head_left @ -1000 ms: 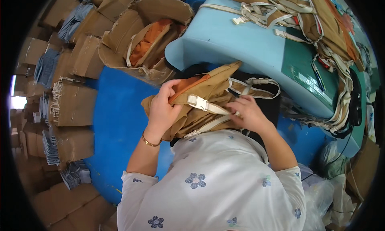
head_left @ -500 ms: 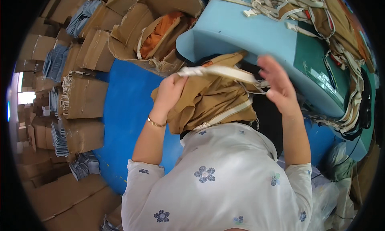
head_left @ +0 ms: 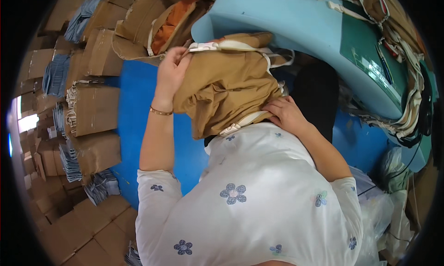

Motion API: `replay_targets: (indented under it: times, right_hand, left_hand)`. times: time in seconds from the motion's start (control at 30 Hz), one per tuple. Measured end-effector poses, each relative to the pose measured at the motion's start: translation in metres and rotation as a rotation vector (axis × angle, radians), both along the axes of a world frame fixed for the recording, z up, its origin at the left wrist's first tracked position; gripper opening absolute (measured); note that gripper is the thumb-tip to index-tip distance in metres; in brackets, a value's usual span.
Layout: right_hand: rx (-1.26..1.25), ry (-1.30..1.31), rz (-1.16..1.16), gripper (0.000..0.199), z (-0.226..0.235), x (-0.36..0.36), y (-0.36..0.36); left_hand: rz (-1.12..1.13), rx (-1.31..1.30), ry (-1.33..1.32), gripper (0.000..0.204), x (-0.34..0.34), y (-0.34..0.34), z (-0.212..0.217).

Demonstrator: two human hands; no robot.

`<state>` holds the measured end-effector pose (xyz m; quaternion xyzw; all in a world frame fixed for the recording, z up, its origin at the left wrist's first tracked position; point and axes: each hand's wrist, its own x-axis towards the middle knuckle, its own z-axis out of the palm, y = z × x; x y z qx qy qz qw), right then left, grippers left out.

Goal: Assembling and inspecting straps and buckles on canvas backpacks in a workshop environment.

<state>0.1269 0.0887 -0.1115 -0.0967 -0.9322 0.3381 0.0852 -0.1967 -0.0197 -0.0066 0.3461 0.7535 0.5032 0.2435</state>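
Observation:
A tan fabric piece (head_left: 222,85) with white webbing and white plastic buckles lies rumpled across my lap. My left hand (head_left: 171,76) is closed on its far left corner, by a white buckle (head_left: 203,47) on the far strap. Along the near edge runs a second white strap (head_left: 254,118), with another white buckle (head_left: 230,129) at its left end. My right hand (head_left: 289,114) has its fingers curled onto the right end of this near strap; the fingertips are partly hidden. A thin pale loop (head_left: 289,58) sticks out at the far right of the fabric.
A light blue table (head_left: 277,18) with a dark green mat (head_left: 365,48) stands ahead and right, bearing more strapped tan pieces (head_left: 393,12). An open carton (head_left: 134,35) with orange fabric (head_left: 171,25) is at far left. Stacked cartons (head_left: 95,109) line the left, beside blue flooring (head_left: 143,95).
The far strap, raised between both hands before, now lies along the fabric's far edge. My left hand moved left and away from me; my right hand came down from the air onto the near strap.

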Motion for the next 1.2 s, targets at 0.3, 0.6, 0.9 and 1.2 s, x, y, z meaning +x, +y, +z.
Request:
replay_targets:
  times: [0.3, 0.6, 0.9, 1.2]
  right_hand:
    - [-0.676, 0.129, -0.275, 0.020, 0.030, 0.004, 0.036]
    - [-1.013, 0.191, -0.337, 0.022, 0.072, -0.019, 0.075]
    - [-0.728, 0.081, 0.068, 0.025, 0.180, -0.030, 0.108]
    - [-0.923, 0.026, 0.046, 0.028, 0.240, -0.057, 0.086]
  left_hand:
    - [-0.754, -0.225, 0.322, 0.039, 0.077, -0.035, 0.047]
    - [-0.234, -0.234, 1.070, 0.048, 0.136, -0.057, 0.026]
    - [-0.272, 0.084, 0.610, 0.048, 0.086, -0.066, 0.126]
    - [-0.042, -0.068, 1.184, 0.061, 0.114, -0.046, 0.134]
